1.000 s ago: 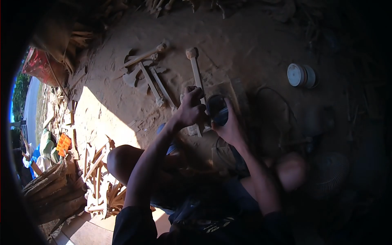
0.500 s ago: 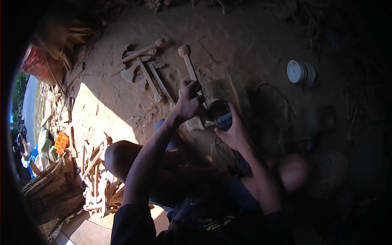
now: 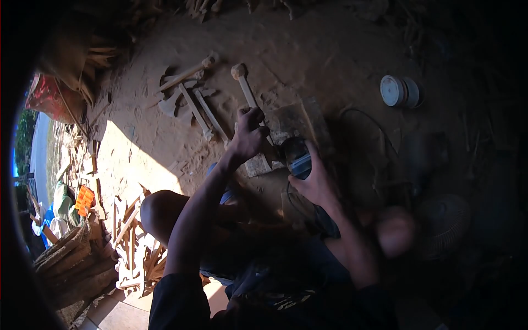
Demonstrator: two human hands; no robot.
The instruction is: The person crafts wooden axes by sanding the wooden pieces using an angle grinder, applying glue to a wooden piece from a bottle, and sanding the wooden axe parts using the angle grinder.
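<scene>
My left hand (image 3: 250, 135) is closed around a carved wooden stick (image 3: 246, 88) with a knobbed end, which points away from me. In my right hand (image 3: 313, 179) is a dark power tool with a round head, apparently an angle grinder (image 3: 300, 159). Its head is close to the near end of the stick, but shadow hides whether they touch. Beneath both hands lies a worn wooden block (image 3: 302, 121). Several similar carved wooden pieces (image 3: 195, 110) rest on the dirt floor beyond my left hand.
A pile of carved sticks (image 3: 132, 247) lies in sunlight beside my left knee. A round white container (image 3: 392, 91) lies at the right, near a dark cord (image 3: 379, 129). Sacking (image 3: 74, 264) and an orange object (image 3: 84, 200) are at the far left.
The view has shifted slightly. My left hand and the stick have moved a little to the left, away from the grinder head. Both hands keep their grip.
</scene>
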